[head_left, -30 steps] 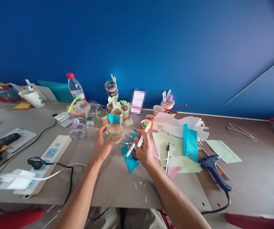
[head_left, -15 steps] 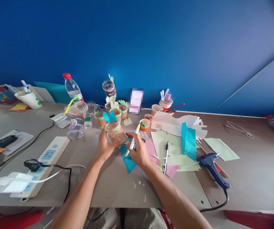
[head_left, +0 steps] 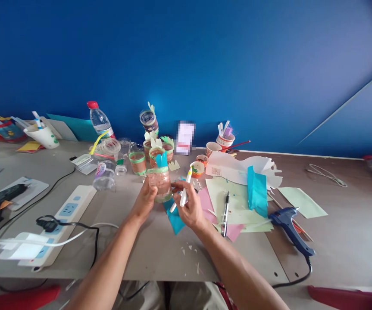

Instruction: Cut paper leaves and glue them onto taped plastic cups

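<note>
My left hand (head_left: 146, 199) is wrapped round the side of a clear plastic cup (head_left: 160, 184) with a pale green band at its rim and a blue paper cutout (head_left: 161, 160) standing up from it. The cup is held just above the table, tilted a little. In my right hand (head_left: 189, 206) is a white marker (head_left: 183, 197) with a yellow tip, pointing up; its fingertips are close to the cup's lower right side. Below the right hand lies a piece of blue paper (head_left: 176, 220). Behind the held cup stand several similar banded cups (head_left: 138, 163) with pale cutouts.
To the right lie pale green paper (head_left: 237, 200), a black pen (head_left: 226, 211) and a blue glue gun (head_left: 291, 228). At left are a white power strip (head_left: 64, 224), a black glue gun (head_left: 1, 202), a plastic bottle (head_left: 100, 120) and cables. A small patterned paper cup (head_left: 198, 169) stands ahead.
The cup has been turned and tipped in my left hand, so its side faces me and the blue cutout has shifted right. The marker stays in my right hand, slightly lower.
</note>
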